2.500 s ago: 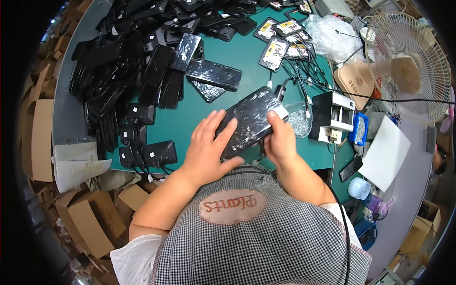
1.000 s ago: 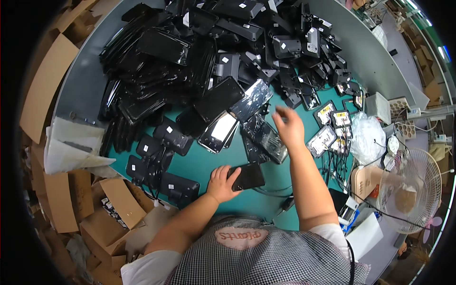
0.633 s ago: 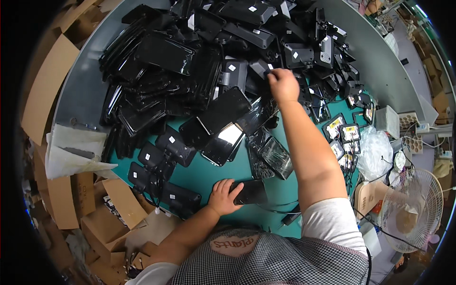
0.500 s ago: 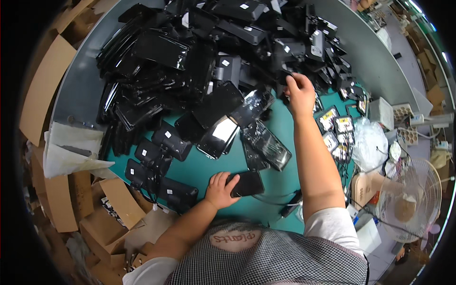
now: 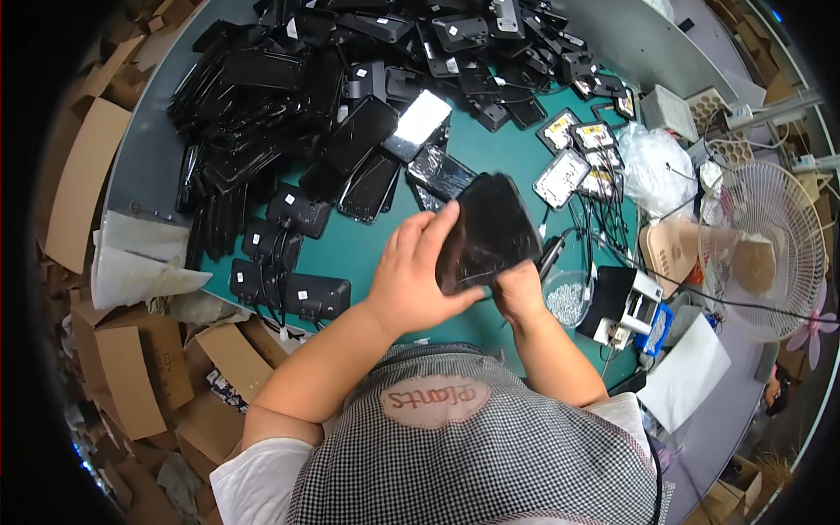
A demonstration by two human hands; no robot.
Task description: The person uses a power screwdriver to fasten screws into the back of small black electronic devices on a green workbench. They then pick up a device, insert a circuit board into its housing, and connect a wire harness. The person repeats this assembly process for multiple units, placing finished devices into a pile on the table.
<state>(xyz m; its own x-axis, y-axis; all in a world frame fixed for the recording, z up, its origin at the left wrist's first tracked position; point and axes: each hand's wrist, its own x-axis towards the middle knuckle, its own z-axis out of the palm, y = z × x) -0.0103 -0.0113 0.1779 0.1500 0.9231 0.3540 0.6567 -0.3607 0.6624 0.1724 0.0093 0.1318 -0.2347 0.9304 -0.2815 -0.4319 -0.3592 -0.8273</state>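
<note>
A black flat device with a glossy dark front [image 5: 492, 232] is tilted up above the near middle of the table. My left hand [image 5: 413, 273] grips its left side, thumb along the lower edge and fingers at the upper left. At its lower right corner my right hand [image 5: 520, 293] is closed against it, with most of those fingers hidden. Just beyond lie film-wrapped devices [image 5: 435, 172], partly covered by the held one. Other dark flat devices [image 5: 367, 185] lie farther left, next to a bright reflective panel [image 5: 422, 124].
A high heap of black devices [image 5: 262, 114] fills the far left. Black housings with cables [image 5: 317, 297] sit at the near left. On the right are open units with wires [image 5: 562, 178], a round dish of small parts [image 5: 566, 297], a clear plastic bag [image 5: 656, 166] and a fan [image 5: 761, 254].
My right hand has come back from the far heap to the near middle. My left hand has left the tabletop and now holds a black device up with it. The view has shifted.
</note>
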